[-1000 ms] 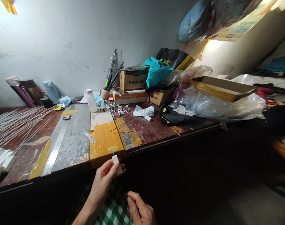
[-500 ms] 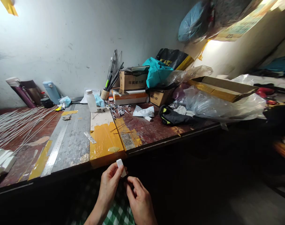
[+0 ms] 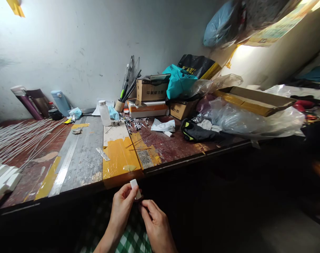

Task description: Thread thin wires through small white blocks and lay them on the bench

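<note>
Between the thumb and fingers of my left hand [image 3: 124, 200] is a small white rectangular block [image 3: 135, 188], held upright just off the bench's front edge. A thin dark wire or rod seems to stick up from its top toward the bench. Close below the block, my right hand [image 3: 155, 219] is closed in a pinch at its lower end. Whatever lies between those fingertips is too small to make out. Past the block, a yellowish blob of glue [image 3: 129, 168] sits on the orange-taped strip [image 3: 116, 154] of the bench.
Long thin white rods [image 3: 25, 135] with white blocks [image 3: 7, 175] lie on the left. A steel ruler [image 3: 65, 172], a white bottle [image 3: 104, 113] and thin dark rods [image 3: 139, 142] are on the bench. Cardboard boxes [image 3: 152, 89], a dark glove [image 3: 193, 131] and plastic bags [image 3: 233, 116] fill the right.
The whole scene has shifted slightly to the right as the head turned a little. Both hands keep nearly the same pose, with the white block still in the left hand.
</note>
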`<action>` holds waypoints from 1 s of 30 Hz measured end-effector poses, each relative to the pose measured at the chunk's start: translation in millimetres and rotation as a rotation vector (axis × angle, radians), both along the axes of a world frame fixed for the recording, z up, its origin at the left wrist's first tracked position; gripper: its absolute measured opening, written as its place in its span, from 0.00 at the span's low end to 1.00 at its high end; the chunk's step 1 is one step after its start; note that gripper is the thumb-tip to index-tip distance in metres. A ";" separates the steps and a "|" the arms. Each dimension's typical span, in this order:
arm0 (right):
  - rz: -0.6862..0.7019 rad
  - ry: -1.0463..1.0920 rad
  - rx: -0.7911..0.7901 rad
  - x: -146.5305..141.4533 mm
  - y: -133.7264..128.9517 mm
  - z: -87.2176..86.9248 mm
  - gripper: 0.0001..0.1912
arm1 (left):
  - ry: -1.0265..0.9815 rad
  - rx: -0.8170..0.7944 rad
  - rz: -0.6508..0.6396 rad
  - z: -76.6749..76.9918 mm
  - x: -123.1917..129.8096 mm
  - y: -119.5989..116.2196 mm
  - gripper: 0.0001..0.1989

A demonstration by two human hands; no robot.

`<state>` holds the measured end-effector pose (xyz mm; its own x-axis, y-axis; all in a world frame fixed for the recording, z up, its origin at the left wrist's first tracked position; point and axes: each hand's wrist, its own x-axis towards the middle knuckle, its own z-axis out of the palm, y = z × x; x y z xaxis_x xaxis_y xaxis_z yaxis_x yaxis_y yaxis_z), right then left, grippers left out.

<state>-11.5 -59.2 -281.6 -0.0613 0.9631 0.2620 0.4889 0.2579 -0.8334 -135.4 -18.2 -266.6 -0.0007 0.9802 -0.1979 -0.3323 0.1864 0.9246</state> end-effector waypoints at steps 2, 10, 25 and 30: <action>0.020 0.015 -0.047 0.3 2.0 5.1 0.13 | -0.009 -0.008 -0.001 2.0 -1.0 0.5 0.19; 0.046 -0.057 -0.143 0.0 4.3 7.7 0.10 | -0.029 -0.023 0.025 6.0 -5.1 1.8 0.19; 0.125 0.039 -0.306 -0.9 1.9 11.0 0.11 | 0.001 -0.026 0.007 -4.2 -8.3 -4.6 0.22; 0.179 0.063 -0.363 1.2 1.5 12.0 0.17 | -0.005 -0.030 -0.015 -4.6 -8.8 -6.9 0.22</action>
<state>-10.3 -57.7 -269.6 -0.2314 0.9692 -0.0844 0.4082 0.0180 -0.9127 -144.2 -25.1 -271.1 0.0146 0.9738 -0.2268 -0.3342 0.2185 0.9168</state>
